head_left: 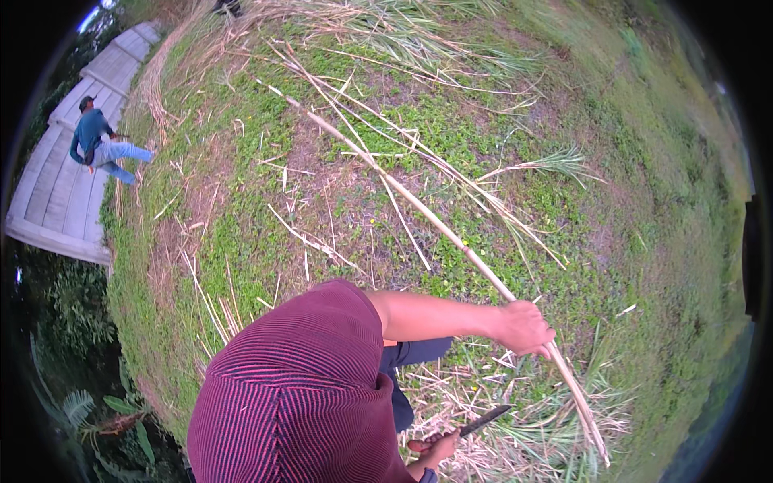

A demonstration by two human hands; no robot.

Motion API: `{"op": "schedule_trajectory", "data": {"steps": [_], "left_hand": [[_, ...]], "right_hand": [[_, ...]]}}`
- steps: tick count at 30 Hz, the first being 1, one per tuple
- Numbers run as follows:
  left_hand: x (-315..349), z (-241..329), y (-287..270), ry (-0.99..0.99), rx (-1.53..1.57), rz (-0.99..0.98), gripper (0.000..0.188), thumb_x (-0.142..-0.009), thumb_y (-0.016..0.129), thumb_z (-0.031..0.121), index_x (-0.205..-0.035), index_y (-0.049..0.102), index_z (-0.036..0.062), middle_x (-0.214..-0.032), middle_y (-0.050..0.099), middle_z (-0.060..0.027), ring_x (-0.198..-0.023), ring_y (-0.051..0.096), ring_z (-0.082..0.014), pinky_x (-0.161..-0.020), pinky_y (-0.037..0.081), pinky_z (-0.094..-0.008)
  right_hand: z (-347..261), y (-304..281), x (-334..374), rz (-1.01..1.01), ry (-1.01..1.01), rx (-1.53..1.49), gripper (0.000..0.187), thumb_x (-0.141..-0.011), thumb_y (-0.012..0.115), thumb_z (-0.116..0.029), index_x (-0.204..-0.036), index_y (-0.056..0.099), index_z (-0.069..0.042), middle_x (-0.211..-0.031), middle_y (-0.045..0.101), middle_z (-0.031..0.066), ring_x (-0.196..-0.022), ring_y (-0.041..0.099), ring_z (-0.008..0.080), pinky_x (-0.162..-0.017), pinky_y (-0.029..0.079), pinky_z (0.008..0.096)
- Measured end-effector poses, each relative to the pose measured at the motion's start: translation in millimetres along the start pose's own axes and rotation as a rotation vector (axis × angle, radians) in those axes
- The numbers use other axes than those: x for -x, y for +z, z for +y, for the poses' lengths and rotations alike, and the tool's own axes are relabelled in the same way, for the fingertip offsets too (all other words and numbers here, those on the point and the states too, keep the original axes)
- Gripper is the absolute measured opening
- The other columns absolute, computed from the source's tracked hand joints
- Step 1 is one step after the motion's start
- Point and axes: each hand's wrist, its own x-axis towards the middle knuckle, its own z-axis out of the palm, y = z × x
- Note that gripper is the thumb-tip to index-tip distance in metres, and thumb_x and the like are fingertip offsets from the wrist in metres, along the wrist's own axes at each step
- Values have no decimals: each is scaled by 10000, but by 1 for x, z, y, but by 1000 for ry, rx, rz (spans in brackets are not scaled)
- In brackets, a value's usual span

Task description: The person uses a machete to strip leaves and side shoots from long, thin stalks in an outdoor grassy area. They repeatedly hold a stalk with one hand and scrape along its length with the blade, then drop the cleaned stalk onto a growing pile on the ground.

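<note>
My left hand [523,328] is closed around a long, pale, jointed cane stalk [465,249] towards its near end. The stalk slants from the upper middle down to the lower right, its lower tip over a heap of cut leaves. Lower down, my right hand [435,452] grips a knife [485,419] with a long dark blade. The blade points up and right, and its tip is apart from the stalk. My striped maroon sleeve and shoulder [306,386] cover much of the lower left and hide part of the ground.
Pale stalk chips and green leaf strips [555,435] lie in a pile beneath my hands. Several thin dry stalks [475,189] are scattered ahead, with a big heap of cut grass [403,32] at the top. Another person [95,137] sits on a grey slab walkway [48,189] at left.
</note>
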Motion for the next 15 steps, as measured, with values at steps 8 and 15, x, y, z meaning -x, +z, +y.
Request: {"op": "schedule_trajectory", "data": {"steps": [8,15], "left_hand": [[46,131,-139,95,-38,65,476,-956,473,497,-806,530,49,-542,562,-86,-514,621,-310,-452,467,-440],[108,223,-210,296,-315,675,427,-954,511,448,-716,504,94,-537,533,-21,-470,600,-215,-375,459,-361]], "right_hand": [[-116,-35,219,-252,-199,-335,413,-947,561,-466,-829,386,-111,-611,361,-7,-475,336,102,-420,304,277],[-121,-75,246,-511,-479,-203,338,-956,573,-388,-804,410,-133,-605,354,-17,-464,341,94,-409,304,260]]}}
